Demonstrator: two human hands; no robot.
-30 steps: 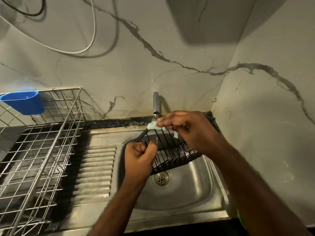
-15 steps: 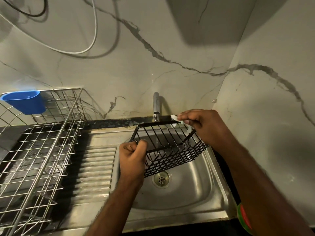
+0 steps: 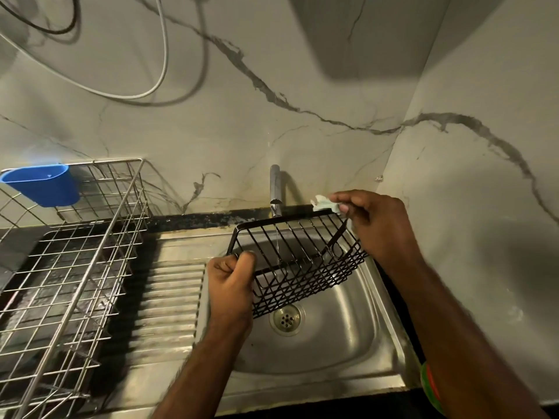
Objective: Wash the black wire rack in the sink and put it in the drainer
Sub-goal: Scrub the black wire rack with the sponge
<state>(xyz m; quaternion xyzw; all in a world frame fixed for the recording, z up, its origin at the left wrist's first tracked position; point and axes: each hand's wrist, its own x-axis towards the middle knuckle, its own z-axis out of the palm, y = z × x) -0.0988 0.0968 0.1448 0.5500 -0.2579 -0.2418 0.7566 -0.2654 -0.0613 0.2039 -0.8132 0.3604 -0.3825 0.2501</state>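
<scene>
From the head view, the black wire rack (image 3: 298,264) is held tilted over the sink (image 3: 348,343) under the tap (image 3: 275,189), now turned more open than a second ago. The left hand (image 3: 231,285) fingers curl round its near-left rim; the right hand (image 3: 373,222) pinches a pale sponge (image 3: 322,204), which has moved to the far-right corner. Scrubbing goes on; the drainer (image 3: 69,261) waits to the left.

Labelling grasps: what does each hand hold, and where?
Left hand grips the black wire rack at its near-left rim. Right hand pinches a pale scrub pad against its far-right corner.
</scene>
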